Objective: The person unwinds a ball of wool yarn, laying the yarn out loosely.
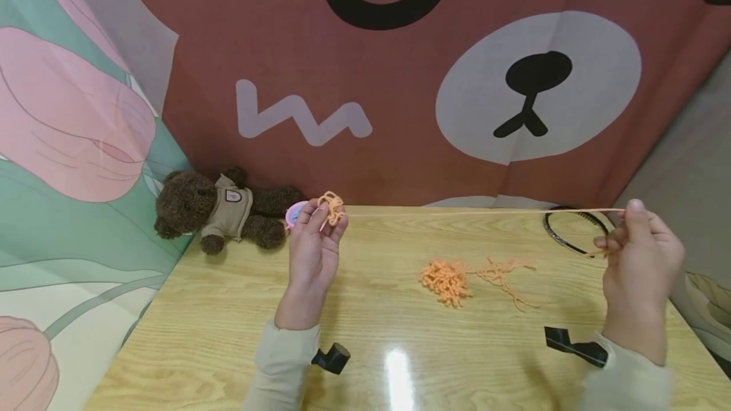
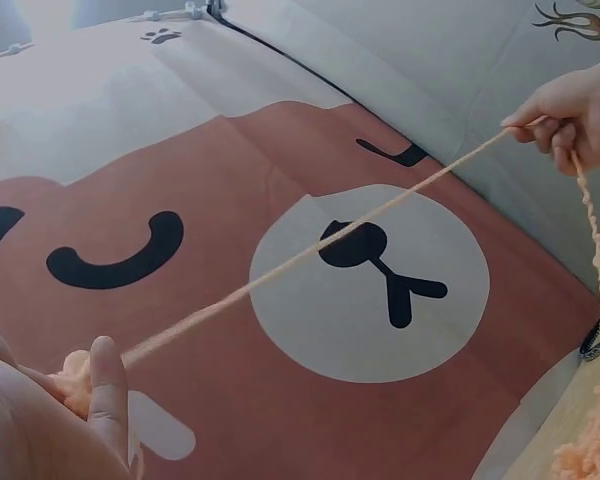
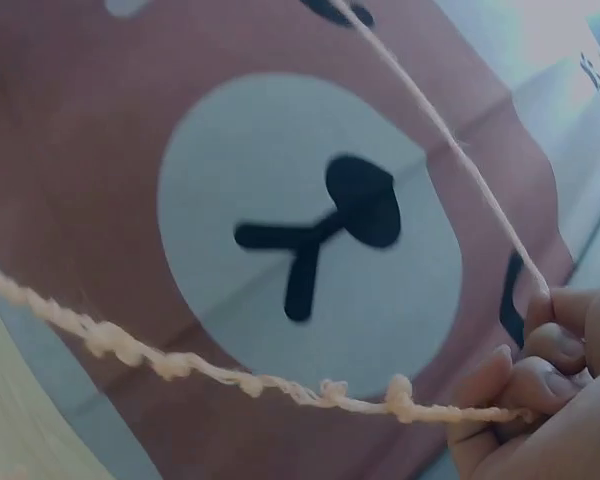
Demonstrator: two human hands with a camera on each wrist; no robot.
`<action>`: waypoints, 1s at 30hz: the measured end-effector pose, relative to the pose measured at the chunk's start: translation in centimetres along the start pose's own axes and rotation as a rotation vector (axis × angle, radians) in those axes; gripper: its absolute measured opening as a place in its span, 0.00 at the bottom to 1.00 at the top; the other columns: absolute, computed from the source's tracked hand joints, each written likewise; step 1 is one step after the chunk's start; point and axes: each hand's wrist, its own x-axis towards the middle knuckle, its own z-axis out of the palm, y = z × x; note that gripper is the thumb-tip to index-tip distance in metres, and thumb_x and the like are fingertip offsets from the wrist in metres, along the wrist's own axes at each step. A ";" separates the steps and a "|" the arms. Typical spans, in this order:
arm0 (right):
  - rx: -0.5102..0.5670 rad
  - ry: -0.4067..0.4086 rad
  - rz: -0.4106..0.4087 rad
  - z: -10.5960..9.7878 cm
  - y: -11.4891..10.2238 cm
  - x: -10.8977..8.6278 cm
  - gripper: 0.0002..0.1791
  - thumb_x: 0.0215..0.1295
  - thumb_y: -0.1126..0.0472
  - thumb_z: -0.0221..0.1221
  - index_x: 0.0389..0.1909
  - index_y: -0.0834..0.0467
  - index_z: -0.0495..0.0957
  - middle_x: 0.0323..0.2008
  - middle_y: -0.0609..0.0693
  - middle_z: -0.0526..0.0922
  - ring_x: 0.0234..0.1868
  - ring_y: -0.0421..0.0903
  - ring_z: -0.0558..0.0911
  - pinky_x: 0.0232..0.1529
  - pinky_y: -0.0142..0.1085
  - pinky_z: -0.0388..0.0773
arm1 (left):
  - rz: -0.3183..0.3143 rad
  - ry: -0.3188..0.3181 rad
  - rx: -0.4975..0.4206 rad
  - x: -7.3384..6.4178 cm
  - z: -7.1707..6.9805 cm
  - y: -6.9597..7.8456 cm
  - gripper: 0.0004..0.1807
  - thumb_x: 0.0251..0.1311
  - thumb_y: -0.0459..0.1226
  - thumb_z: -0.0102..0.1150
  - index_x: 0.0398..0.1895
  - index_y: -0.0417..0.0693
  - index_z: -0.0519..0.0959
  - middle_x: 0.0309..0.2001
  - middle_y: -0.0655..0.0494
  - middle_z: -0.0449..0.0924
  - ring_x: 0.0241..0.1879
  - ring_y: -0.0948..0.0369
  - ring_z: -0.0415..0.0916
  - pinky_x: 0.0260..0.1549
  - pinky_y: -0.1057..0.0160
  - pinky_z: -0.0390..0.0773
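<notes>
My left hand (image 1: 320,243) pinches a small looped bunch of orange yarn (image 1: 332,209) above the table's back left. From it a single yarn strand (image 2: 310,250) runs taut across to my right hand (image 1: 645,259), which pinches it between thumb and fingers at the far right. Below the right fingers a knotted, bumpy length of yarn (image 3: 250,382) hangs away, seen in both wrist views. On the table between the hands lies a curly orange yarn heap (image 1: 445,281), with loose yarn strands (image 1: 502,274) trailing to its right.
A brown teddy bear (image 1: 228,208) in a beige shirt lies at the back left. Next to it, a pink-rimmed round item (image 1: 296,213) is partly hidden by the left hand. A dark headband (image 1: 562,240) lies at the back right, before the bear-print curtain (image 1: 400,113).
</notes>
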 end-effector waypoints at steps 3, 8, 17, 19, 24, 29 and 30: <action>-0.012 0.065 -0.014 -1.0 -0.4 0.7 0.17 0.62 0.57 0.70 0.31 0.69 0.78 0.14 0.50 0.64 0.13 0.43 0.59 0.14 0.32 0.72 | -0.007 -0.013 -0.003 0.0 0.0 0.0 0.05 0.75 0.30 0.48 0.41 0.49 0.71 0.40 0.53 0.76 0.34 0.63 0.81 0.35 0.71 0.85; -0.378 -0.006 0.082 -1.8 -0.3 1.2 0.14 0.69 0.52 0.64 0.31 0.60 0.81 0.18 0.46 0.68 0.17 0.42 0.64 0.18 0.29 0.74 | -0.030 -0.052 0.010 -0.2 0.3 -0.4 0.06 0.76 0.30 0.48 0.40 0.50 0.71 0.40 0.54 0.76 0.34 0.63 0.82 0.35 0.70 0.85; -1.425 -0.562 -0.042 0.0 3.0 0.2 0.35 0.78 0.37 0.42 0.65 0.62 0.74 0.54 0.62 0.82 0.43 0.43 0.85 0.45 0.50 0.80 | -0.163 -0.185 0.050 -1.4 1.2 -1.7 0.09 0.75 0.28 0.46 0.50 0.50 0.69 0.45 0.54 0.77 0.38 0.64 0.82 0.41 0.72 0.84; -1.467 -0.631 -0.078 0.9 3.6 -0.5 0.38 0.78 0.36 0.40 0.68 0.63 0.71 0.60 0.68 0.78 0.52 0.59 0.83 0.46 0.59 0.79 | -0.179 -0.204 0.057 -1.7 1.4 -1.9 0.12 0.73 0.25 0.46 0.51 0.49 0.69 0.44 0.54 0.78 0.38 0.64 0.83 0.42 0.72 0.85; -1.387 -0.812 -0.139 3.8 5.8 -3.4 0.34 0.79 0.38 0.44 0.69 0.60 0.72 0.62 0.64 0.79 0.60 0.67 0.79 0.54 0.63 0.78 | -0.219 -0.255 0.061 -2.3 1.7 -2.4 0.13 0.72 0.23 0.46 0.51 0.48 0.70 0.41 0.53 0.82 0.38 0.64 0.85 0.43 0.71 0.85; -1.139 -1.100 -0.020 6.4 9.2 -7.5 0.30 0.78 0.43 0.50 0.73 0.55 0.68 0.67 0.55 0.77 0.66 0.58 0.78 0.63 0.56 0.78 | -0.261 -0.304 0.058 -3.0 1.9 -3.1 0.11 0.75 0.25 0.45 0.53 0.47 0.70 0.42 0.51 0.85 0.41 0.62 0.88 0.45 0.70 0.86; -1.096 -1.153 0.022 6.8 9.8 -8.2 0.31 0.78 0.44 0.51 0.74 0.56 0.66 0.68 0.55 0.76 0.67 0.56 0.77 0.64 0.54 0.78 | -0.268 -0.310 0.059 -3.1 1.8 -3.2 0.12 0.75 0.25 0.45 0.53 0.47 0.69 0.43 0.51 0.85 0.42 0.61 0.88 0.46 0.70 0.86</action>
